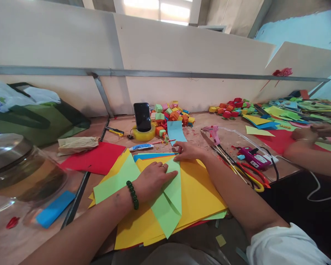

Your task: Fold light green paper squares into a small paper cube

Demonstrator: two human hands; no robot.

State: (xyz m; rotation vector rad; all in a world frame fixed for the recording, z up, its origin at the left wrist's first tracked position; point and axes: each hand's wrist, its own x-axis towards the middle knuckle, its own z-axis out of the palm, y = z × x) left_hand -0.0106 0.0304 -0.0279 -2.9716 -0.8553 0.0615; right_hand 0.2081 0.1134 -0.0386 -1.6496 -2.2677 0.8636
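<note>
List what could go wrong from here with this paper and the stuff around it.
1. The green paper under the left hand, with the right hand at its top, might shift and crease crookedly on the loose yellow sheets.
2. Those sheets seem to jut past the table's near edge, so a bump could slide them off.
3. The phone, propped upright at the tape roll, may topple if knocked.

Pale panels (pixel 195 48) crossed by a grey metal rail (pixel 165 74) stand behind the brownish tabletop (pixel 194 129); a bright window (pixel 174 11) glows beyond, a pale-blue wall (pixel 317 31) at right.
</note>
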